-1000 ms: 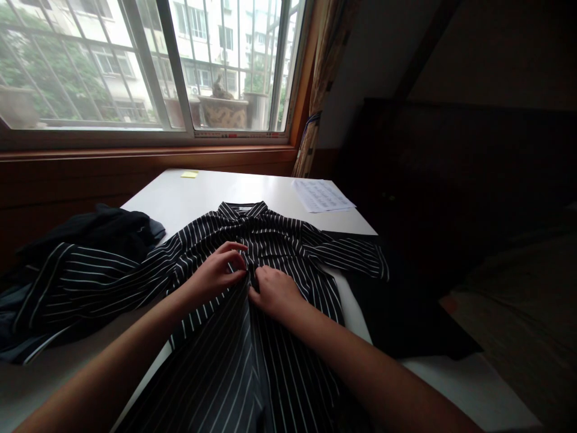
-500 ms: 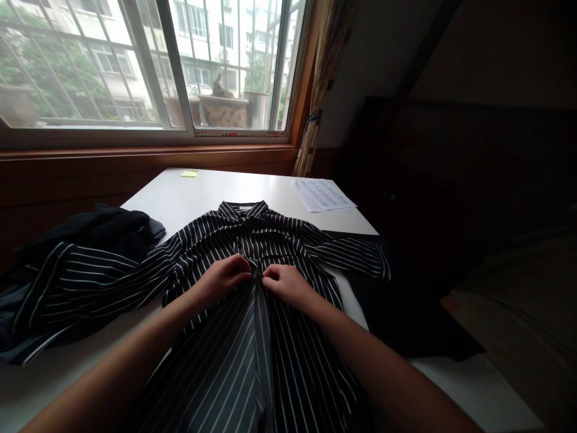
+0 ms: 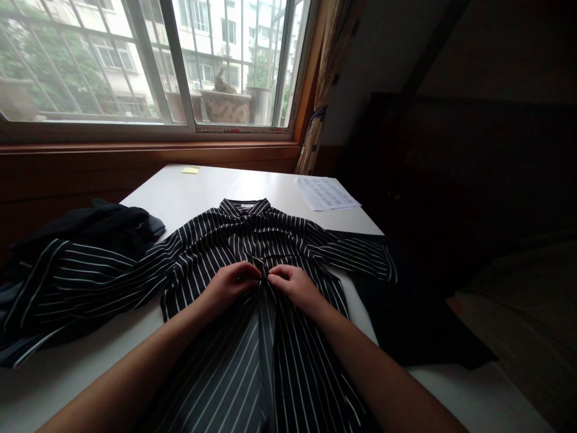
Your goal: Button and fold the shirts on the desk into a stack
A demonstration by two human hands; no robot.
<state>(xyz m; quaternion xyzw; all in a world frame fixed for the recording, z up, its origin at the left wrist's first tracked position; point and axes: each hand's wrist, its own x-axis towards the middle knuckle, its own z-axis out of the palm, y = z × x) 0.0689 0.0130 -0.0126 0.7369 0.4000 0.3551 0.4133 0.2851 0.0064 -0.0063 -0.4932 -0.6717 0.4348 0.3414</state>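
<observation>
A black shirt with white stripes [image 3: 198, 252] lies face up, its collar at the far end and its sleeves spread to both sides. Below the chest its front edges part, showing the greyer inner side of the cloth. My left hand [image 3: 234, 282] pinches the front edge near the middle from the left. Close beside it, my right hand [image 3: 291, 285] pinches the facing edge, thumb and forefinger together. Fingertips of both hands almost meet at the placket. Whether a button sits between them is too small to make out.
Under the shirt is a white table [image 3: 216, 177]. Dark folded clothes [image 3: 108, 225] are heaped at the left, and a black garment [image 3: 415, 319] hangs over the right edge. Printed sheets [image 3: 327, 193] and a yellow sticky note [image 3: 190, 170] lie toward the window [image 3: 234, 66].
Both hands have shifted slightly to the right and closer together at the shirt's front edges. The view has tilted a little; the shirt otherwise lies the same.
</observation>
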